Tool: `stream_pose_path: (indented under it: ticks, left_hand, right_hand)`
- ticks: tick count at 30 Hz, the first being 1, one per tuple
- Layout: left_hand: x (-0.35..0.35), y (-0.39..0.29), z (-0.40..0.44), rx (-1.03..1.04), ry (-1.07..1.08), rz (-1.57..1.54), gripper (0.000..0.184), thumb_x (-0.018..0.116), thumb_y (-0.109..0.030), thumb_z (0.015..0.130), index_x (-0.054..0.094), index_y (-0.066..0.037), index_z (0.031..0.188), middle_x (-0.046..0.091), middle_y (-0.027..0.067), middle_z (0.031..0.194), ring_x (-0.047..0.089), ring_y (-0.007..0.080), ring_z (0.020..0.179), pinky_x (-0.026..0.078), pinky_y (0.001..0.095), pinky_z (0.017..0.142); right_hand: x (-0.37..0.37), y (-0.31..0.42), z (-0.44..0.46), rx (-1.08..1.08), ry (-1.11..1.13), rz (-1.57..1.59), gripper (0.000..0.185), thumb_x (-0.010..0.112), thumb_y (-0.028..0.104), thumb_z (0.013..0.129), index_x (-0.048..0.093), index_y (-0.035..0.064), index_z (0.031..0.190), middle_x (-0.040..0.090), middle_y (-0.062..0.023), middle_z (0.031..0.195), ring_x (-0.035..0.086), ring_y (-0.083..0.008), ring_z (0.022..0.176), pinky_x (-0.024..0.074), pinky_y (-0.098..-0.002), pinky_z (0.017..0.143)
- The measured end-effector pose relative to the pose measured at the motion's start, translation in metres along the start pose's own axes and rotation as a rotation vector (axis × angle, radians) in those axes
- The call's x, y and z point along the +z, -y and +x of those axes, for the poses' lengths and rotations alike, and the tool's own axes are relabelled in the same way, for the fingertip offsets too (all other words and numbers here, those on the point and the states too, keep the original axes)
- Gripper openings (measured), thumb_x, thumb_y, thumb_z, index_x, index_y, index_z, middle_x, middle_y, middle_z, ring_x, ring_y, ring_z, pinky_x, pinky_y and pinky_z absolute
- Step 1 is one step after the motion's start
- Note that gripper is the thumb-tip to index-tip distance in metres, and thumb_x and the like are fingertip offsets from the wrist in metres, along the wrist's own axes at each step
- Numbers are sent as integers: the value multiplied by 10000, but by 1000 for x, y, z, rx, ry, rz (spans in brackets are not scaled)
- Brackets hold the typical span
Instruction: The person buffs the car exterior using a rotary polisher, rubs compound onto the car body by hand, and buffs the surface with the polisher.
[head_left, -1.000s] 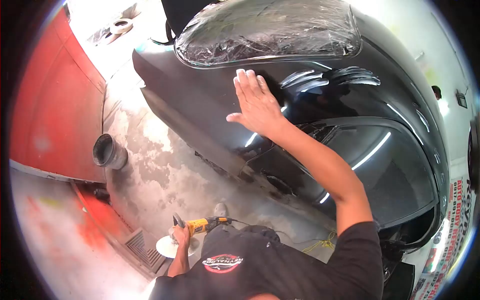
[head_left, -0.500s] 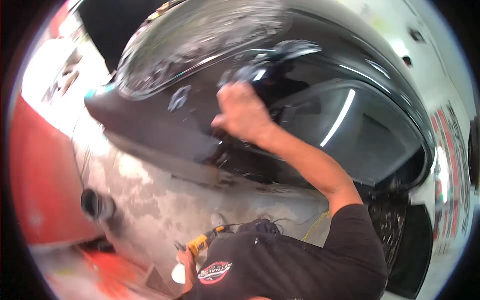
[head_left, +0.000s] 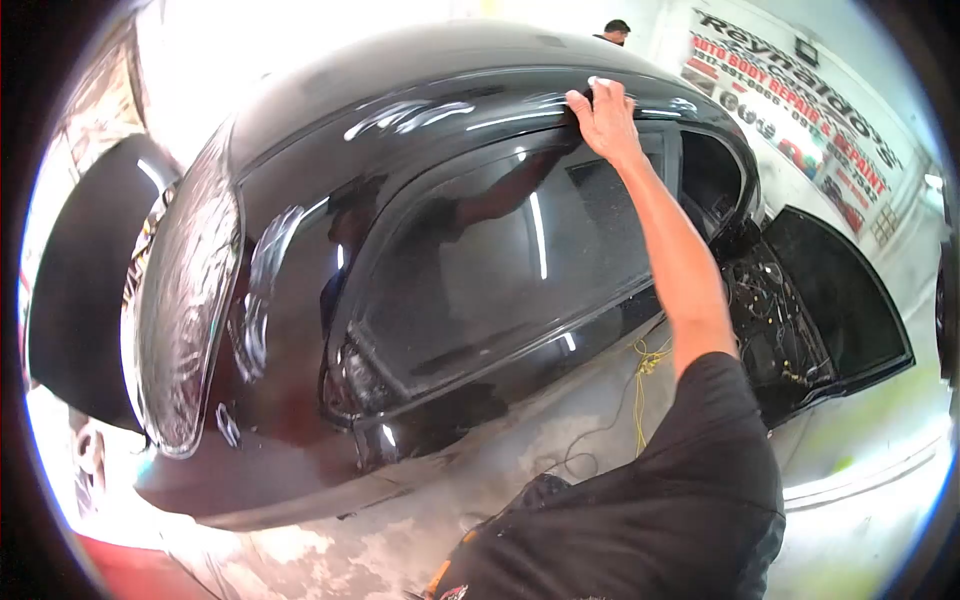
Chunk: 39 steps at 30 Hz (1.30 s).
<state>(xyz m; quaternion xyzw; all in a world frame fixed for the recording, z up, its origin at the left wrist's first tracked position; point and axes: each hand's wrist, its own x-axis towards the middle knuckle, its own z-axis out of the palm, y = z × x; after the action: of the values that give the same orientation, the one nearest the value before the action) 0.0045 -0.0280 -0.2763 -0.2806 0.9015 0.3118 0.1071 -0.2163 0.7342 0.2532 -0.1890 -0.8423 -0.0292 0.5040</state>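
My right hand (head_left: 608, 118) is on the black car's roof edge, above the side window (head_left: 470, 270), with its fingers spread and whitish fingertips. It appears to touch the glossy paint. White streaky smears (head_left: 410, 115) lie on the roof edge to its left, and more smears (head_left: 268, 290) run down the rear body panel. My left hand is out of view; only a yellow sliver of the power tool (head_left: 438, 578) shows beside my shirt at the bottom.
Crinkled clear plastic (head_left: 185, 330) covers the glass at the left, beside a raised dark panel (head_left: 85, 280). An open door (head_left: 840, 290) stands at the right. Yellow cord (head_left: 640, 400) hangs near the car. Another person (head_left: 616, 36) is beyond the roof, near a wall banner (head_left: 790, 90).
The view has swung right along the car. My right hand has moved from the rear panel to the roof edge above the window. My left hand, earlier holding the yellow tool, has left the view.
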Motion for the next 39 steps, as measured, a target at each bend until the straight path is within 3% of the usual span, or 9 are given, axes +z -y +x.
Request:
stream_pose_path:
  ticks: [3,9,12,14,16,19,26,30,39]
  left_hand:
    - [10,-33,3,45,34,10,349,713,-271,822,685,61,925,664,208,759,650,352,700,511,471,658]
    - [38,-100,-21,57,52,-29,335,704,-268,830,674,51,927,647,185,733,639,341,677,509,467,633]
    - [60,-126,-45,19,50,-60,328,700,-267,834,669,46,928,638,174,720,633,335,665,508,465,621]
    - [82,-138,-63,-14,52,-82,323,697,-266,837,666,43,929,633,166,711,630,331,657,507,464,613]
    - [98,-148,-78,-52,66,-107,319,694,-265,839,662,39,930,627,158,702,626,327,649,507,463,605]
    - [114,-153,-89,-109,90,-165,312,690,-263,843,657,34,931,619,147,689,620,322,638,505,461,593]
    - [126,-77,-118,-431,138,-457,296,680,-260,852,644,22,933,599,121,658,607,308,610,503,457,564]
    - [153,-10,-146,-630,95,-640,286,674,-257,857,637,16,935,587,106,641,600,301,595,501,454,548]
    - [121,-40,-167,-504,-205,-271,339,746,-249,816,703,80,887,702,178,787,690,267,673,528,426,601]
  right_hand:
    - [-47,-38,26,-239,149,15,434,473,382,1034,585,-27,1125,649,-251,1049,608,-441,1001,464,-495,896]
    - [-55,-261,38,49,-165,-597,356,471,295,954,625,102,1211,671,-217,1099,595,-486,1087,489,-576,926]
    - [-26,-268,54,-59,275,-329,313,418,257,1008,626,33,1079,624,-246,1181,557,-428,1175,418,-544,1032]
    - [-32,-172,22,-579,17,-10,314,469,275,1021,611,1,1077,603,-223,1236,543,-396,1211,400,-490,1086]
    - [-52,-100,6,-381,157,466,592,536,449,1005,539,-49,1327,514,-258,1387,453,-408,1346,337,-452,1156]
    - [-48,-125,59,-35,308,180,740,486,571,993,540,-110,1280,521,-292,1347,493,-447,1281,426,-487,1073]
    - [-54,-150,83,-402,299,-72,687,475,594,980,558,-57,1185,586,-240,1157,542,-457,1114,417,-553,970]
    - [-48,-14,17,-653,492,201,962,504,682,918,335,-60,1507,338,-271,1564,261,-400,1493,221,-459,1227]
    - [1,240,20,-886,428,563,863,483,644,955,415,-62,1447,446,-249,1456,396,-436,1379,308,-506,1165]
